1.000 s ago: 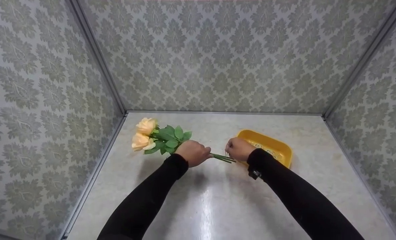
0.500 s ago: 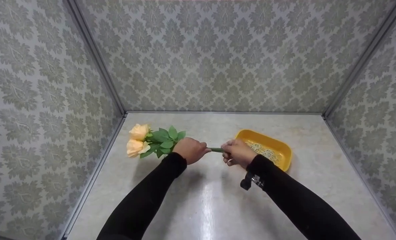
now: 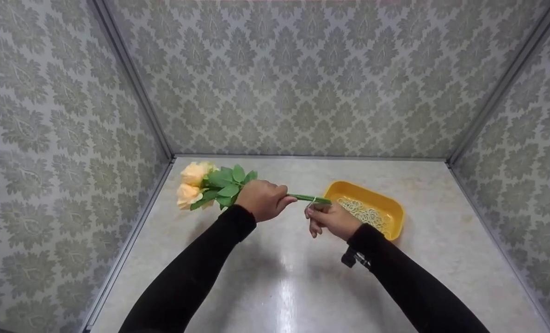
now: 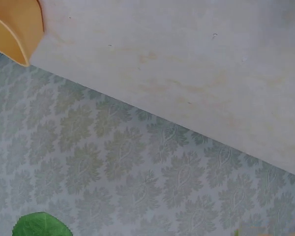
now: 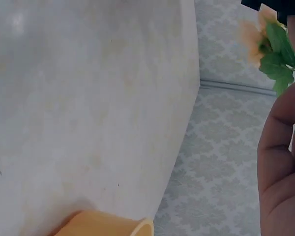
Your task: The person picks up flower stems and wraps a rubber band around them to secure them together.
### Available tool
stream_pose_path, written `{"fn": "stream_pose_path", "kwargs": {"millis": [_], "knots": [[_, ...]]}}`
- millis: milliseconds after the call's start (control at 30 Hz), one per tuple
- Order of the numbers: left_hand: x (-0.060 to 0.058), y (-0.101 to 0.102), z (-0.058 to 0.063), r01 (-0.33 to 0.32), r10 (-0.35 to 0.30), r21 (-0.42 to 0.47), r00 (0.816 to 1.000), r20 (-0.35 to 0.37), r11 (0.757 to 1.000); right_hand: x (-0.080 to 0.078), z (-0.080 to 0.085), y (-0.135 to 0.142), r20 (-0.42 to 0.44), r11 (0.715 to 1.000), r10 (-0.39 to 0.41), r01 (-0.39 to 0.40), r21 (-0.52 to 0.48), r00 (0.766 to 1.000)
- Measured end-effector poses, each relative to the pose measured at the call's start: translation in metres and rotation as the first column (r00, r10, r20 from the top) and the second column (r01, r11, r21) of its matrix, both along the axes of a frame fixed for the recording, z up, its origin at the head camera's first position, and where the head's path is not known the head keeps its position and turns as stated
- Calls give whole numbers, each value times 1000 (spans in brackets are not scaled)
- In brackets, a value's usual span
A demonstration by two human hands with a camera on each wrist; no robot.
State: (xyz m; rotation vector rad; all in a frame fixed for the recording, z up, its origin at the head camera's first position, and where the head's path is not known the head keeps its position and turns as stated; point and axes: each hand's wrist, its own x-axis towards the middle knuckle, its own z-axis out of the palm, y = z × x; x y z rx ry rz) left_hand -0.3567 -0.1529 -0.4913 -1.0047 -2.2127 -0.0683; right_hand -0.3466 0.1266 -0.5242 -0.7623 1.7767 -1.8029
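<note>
My left hand [image 3: 262, 200] grips a bunch of peach artificial roses [image 3: 194, 185] below the leaves [image 3: 228, 182]. Its blooms point left and its green stems [image 3: 298, 197] stretch to the right, held above the table. Around the stems near their cut ends is a pale rubber band [image 3: 314, 200], which my right hand [image 3: 332, 219] pinches just below the stems. In the right wrist view the curled fingers [image 5: 278, 152] fill the right edge, with blurred roses [image 5: 260, 37] behind. Only a leaf tip [image 4: 42, 225] of the bunch shows clearly in the left wrist view.
Behind my right hand stands a yellow tray [image 3: 398, 215] with several loose pale rubber bands [image 3: 369, 217] in it. The pale table [image 3: 284, 268] meets patterned walls [image 3: 302, 83] at the back and both sides.
My right hand reached the stem ends, then shifted slightly down and right; the band now shows around the stems. The left hand and roses have risen a little in view.
</note>
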Motion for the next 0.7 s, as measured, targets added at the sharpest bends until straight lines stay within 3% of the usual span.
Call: {"fn": "stream_pose_path", "kwargs": {"millis": [100, 200, 300, 400, 467, 600, 700], "knots": [[4, -1, -2, 75, -74, 22, 997, -33, 997, -3, 1, 13, 44, 990, 130, -128, -51, 991], [6, 1, -5, 140, -140, -1, 988, -67, 990, -3, 1, 23, 159, 962, 259, -239, -132, 953], [8, 10, -6, 181, -188, -77, 978, -93, 980, -3, 1, 28, 268, 958, 285, -262, -119, 920], [9, 17, -6, 200, -215, -166, 974, -78, 966, -6, 3, 30, 290, 969, 228, -244, 23, 930], [11, 20, -6, 202, -214, -226, 976, -32, 953, -10, 7, 30, 267, 954, 198, -248, 168, 943], [16, 27, -5, 179, -153, -346, 983, 101, 921, -17, 19, 26, 207, 869, 133, -214, 445, 969], [17, 33, -5, 117, -45, -422, 983, 177, 899, -17, 28, 19, 161, 806, 39, -126, 578, 986]]}}
